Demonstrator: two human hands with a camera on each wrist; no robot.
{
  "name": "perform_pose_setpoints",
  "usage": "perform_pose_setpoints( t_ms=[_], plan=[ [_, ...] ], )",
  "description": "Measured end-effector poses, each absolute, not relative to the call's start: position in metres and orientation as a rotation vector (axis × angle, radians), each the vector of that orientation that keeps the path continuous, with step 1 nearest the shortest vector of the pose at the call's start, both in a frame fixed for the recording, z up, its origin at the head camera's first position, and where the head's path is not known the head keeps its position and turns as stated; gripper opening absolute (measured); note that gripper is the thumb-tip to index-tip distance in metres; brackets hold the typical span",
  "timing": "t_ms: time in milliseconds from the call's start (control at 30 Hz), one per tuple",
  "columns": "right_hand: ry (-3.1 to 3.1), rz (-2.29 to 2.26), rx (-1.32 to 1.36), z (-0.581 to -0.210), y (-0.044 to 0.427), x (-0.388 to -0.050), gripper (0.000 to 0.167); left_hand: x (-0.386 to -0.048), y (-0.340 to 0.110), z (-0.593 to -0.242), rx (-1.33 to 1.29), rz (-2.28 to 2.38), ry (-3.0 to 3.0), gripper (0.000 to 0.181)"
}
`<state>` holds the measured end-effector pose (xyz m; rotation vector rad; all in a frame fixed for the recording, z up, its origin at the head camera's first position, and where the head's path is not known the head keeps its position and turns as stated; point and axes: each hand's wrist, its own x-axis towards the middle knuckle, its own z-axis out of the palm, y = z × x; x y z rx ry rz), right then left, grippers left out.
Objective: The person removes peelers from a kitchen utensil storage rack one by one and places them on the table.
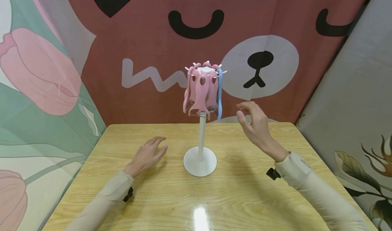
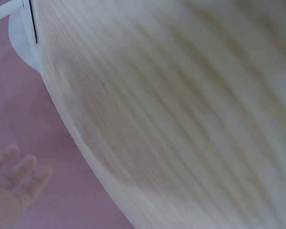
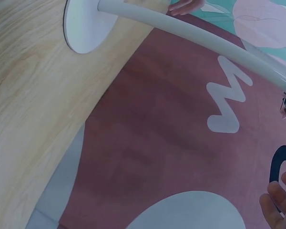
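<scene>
A white stand [image 1: 201, 135] with a round base is upright on the table. From the pegs around its top hang several pink pieces [image 1: 202, 89], each with a hole near the top and some with forked lower ends. One blue piece [image 1: 219, 91] hangs on the right side. My right hand [image 1: 256, 127] is raised to the right of the blue piece, apart from it, with fingers loosely bent and holding nothing. Low over the table, left of the stand's base, my left hand [image 1: 147, 156] is empty, its fingers extended. In the right wrist view the stand's pole [image 3: 181, 29] crosses the top.
The wooden table [image 1: 245, 197] ends at a back edge against a cloth backdrop [image 1: 147, 108] with a bear face. Patterned cloths [image 1: 36, 135] hang on both sides. A black strap part [image 1: 273, 173] shows under the right sleeve, and another [image 1: 128, 194] under the left.
</scene>
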<state>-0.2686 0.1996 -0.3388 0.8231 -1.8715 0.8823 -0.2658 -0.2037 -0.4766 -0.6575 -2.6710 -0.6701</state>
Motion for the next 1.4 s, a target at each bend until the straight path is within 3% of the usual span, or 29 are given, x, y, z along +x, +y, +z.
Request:
perform_pose_setpoints(
  t_ms=[567,1400],
  plan=[
    [-1.842,0.926,0.82,-0.322,0.19,-0.267,0.058,-0.27,-0.188,-0.466,-0.695,-0.715,-2.659,0.059],
    [-1.829,0.978,0.886,-0.3,0.178,-0.263,0.056,-0.273,-0.17,-0.463,-0.762,-0.781,-2.603,0.055]
  ],
)
